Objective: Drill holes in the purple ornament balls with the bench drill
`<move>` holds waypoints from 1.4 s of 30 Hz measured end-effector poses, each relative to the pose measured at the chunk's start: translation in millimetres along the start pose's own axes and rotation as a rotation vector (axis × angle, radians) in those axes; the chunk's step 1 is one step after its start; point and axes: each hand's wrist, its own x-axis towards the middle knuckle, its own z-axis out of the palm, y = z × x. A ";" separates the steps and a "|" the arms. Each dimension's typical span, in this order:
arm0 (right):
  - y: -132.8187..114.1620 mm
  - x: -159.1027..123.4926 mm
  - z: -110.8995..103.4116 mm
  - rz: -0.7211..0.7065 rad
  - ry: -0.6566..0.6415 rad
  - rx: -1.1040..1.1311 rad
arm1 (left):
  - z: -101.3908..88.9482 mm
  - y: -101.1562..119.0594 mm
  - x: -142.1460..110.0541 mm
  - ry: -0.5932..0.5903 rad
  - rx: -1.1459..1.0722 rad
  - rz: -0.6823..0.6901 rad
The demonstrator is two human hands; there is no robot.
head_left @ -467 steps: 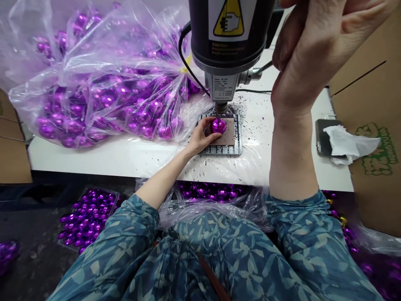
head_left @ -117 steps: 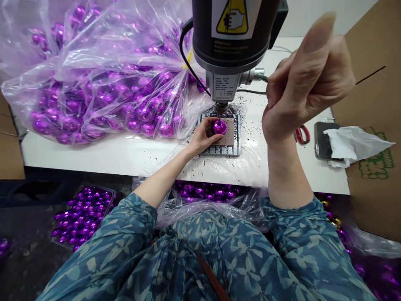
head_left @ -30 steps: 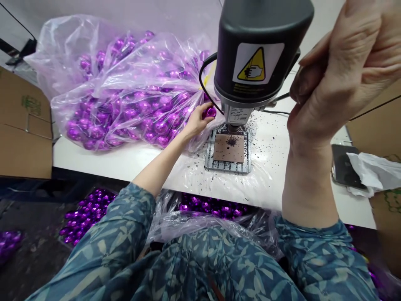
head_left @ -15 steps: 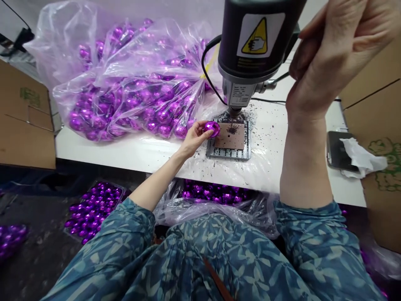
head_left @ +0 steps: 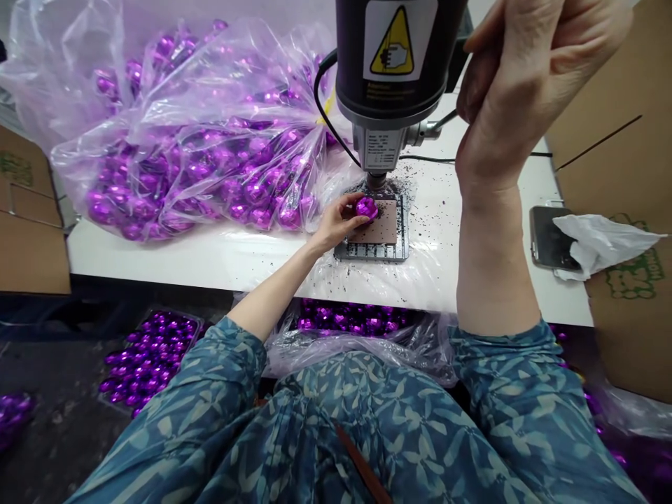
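Note:
My left hand [head_left: 336, 222] pinches a shiny purple faceted ball [head_left: 366, 207] and holds it on the brown pad of the drill press base [head_left: 391, 246], just under the chuck [head_left: 374, 180]. The black drill press head [head_left: 395, 63] with a yellow warning sticker hangs above. My right hand [head_left: 525, 77] is raised at the upper right, fingers curled round the press's metal feed lever [head_left: 442, 122].
A big clear plastic bag of purple balls [head_left: 194, 147] lies on the white table [head_left: 210, 259] left of the press. Dark shavings litter the table. A phone [head_left: 549, 241] with a tissue lies right, beside a cardboard box [head_left: 624, 210]. More purple balls sit in a tray [head_left: 150, 353] and bag below.
My left hand took a purple ball from the bag's mouth and carried it right onto the pad under the chuck. My right hand has stayed on the lever.

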 end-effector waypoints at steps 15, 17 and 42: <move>-10.2 -4.3 -2.9 0.012 -0.039 -0.101 | 23.1 -14.1 -7.5 -0.002 0.112 0.171; -7.1 -9.0 -6.7 -0.039 -0.034 -0.109 | 22.7 -15.2 -7.4 -0.007 0.114 0.164; 40.5 -73.1 -29.2 -0.373 0.185 -0.192 | 24.0 -8.6 -10.3 0.004 0.043 0.091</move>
